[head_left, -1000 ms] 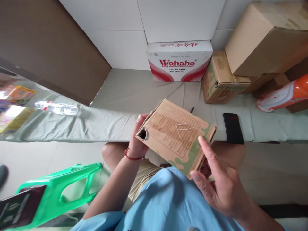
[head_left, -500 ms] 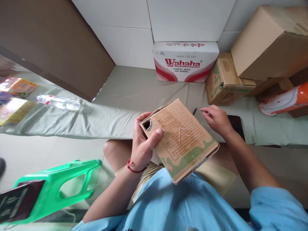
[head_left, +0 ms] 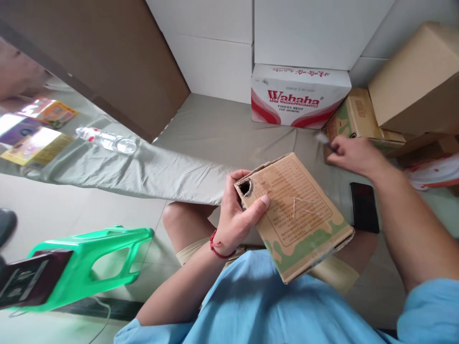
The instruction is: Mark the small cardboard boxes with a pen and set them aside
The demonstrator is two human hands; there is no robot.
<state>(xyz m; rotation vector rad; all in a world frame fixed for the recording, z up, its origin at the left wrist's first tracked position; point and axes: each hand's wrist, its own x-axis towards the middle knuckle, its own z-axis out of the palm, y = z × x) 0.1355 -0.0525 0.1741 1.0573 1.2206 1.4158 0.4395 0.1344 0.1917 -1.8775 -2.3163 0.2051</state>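
Corner of carton [head_left: 308, 224] in left hand [head_left: 234, 222], open cloth [head_left: 229, 134] beyond far edge.

head cam | looks forward-down from above | close over lap | single view

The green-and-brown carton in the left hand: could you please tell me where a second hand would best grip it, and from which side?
Probably its lower right edge, coming from the person's right. The carton is flat and tilted, and the left hand pinches the upper left corner by the hole, thumb on the printed face; an opposite grip, thumb on top, would balance it.
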